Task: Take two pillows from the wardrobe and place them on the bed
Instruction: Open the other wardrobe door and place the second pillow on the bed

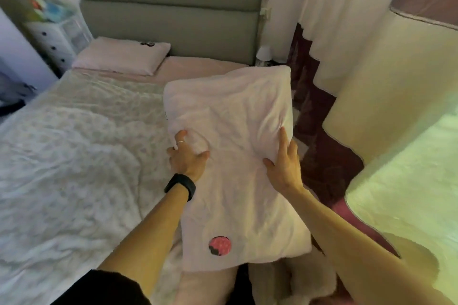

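Creased whitish pillow (pixel 230 111), round pink patch (pixel 220 246) near its lower end, fingers of left hand (pixel 188 156) and right hand (pixel 285 163) gripping its sides

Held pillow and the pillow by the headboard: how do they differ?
The held pillow is gripped by the left hand and right hand above the bed; the far pillow lies flat by the headboard, untouched. The held pillow shows a round pink patch; the far pillow a small dark mark. Both are pale and rectangular.
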The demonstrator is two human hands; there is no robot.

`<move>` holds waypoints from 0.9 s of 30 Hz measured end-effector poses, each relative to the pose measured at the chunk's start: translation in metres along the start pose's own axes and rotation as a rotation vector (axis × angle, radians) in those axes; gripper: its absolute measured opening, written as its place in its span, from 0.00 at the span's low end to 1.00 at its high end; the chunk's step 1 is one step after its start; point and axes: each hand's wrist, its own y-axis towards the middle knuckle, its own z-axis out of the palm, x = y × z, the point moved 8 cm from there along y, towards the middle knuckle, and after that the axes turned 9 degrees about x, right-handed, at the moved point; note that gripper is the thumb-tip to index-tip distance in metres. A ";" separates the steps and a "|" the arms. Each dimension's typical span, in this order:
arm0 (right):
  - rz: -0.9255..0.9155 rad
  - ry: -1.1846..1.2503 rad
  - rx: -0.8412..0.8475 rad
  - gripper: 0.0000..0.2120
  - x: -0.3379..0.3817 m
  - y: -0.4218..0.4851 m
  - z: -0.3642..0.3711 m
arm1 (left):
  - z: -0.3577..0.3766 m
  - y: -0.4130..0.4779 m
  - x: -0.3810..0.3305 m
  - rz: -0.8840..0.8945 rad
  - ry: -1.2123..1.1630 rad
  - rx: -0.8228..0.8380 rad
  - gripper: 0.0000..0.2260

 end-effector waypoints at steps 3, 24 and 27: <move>-0.031 -0.013 0.070 0.46 0.015 0.081 0.006 | -0.004 0.062 -0.023 -0.020 -0.009 -0.030 0.34; -0.112 -0.012 0.367 0.44 0.037 0.551 0.024 | 0.048 0.410 -0.167 -0.276 0.016 -0.240 0.32; -0.127 -0.003 0.399 0.44 0.042 0.599 0.021 | 0.052 0.450 -0.185 -0.295 0.012 -0.247 0.32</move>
